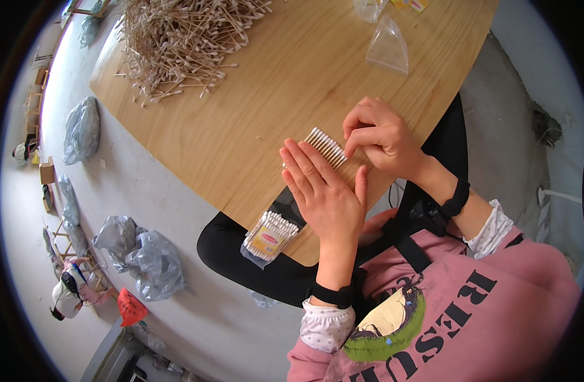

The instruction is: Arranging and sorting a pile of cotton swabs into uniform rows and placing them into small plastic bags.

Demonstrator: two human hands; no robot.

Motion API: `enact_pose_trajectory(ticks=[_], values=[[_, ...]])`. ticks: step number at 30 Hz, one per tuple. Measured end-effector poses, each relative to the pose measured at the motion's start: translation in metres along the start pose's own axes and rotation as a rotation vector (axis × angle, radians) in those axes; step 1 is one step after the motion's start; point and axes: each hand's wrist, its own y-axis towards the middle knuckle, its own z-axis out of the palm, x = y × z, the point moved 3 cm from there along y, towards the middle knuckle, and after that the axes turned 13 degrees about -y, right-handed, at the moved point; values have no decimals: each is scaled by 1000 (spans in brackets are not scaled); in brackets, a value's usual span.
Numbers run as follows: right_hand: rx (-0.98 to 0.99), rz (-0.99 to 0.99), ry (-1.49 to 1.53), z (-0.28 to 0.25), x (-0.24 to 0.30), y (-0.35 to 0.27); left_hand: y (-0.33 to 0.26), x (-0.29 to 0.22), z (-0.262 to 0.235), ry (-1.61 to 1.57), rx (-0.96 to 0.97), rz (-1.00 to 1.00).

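A row of cotton swabs (327, 148) lies side by side on the wooden table, white tips lined up. My left hand (323, 191) rests flat over the row's near-left part, fingers stretched out and thumb apart, hiding the swabs beneath. At the row's right end, my right hand (382, 137) has its fingers curled in a pinch, touching or almost touching the last swabs. What they hold, if anything, is too small to tell. A bag packed with cotton swabs (271, 234), with a yellow label, is at the table's near edge, left of my left wrist.
A large loose heap of cotton swabs (183, 41) covers the table's far left. Clear plastic bags (388, 48) lie at the far right. Grey plastic sacks (153, 264) and a red bag (131, 307) stand on the floor. Another person (69, 296) is at the far left.
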Motion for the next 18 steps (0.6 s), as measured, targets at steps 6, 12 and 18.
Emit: enact_pose_trajectory(ticks=[6,12,18], values=[[1,-3,-33,0,0,0,1,-1,0,-27,-19,13],[34,-51,-60,0,1,-1,0,1,0,-23,-29,22],[-21,32,31,2,-3,-2,1,0,1,-20,-34,22]])
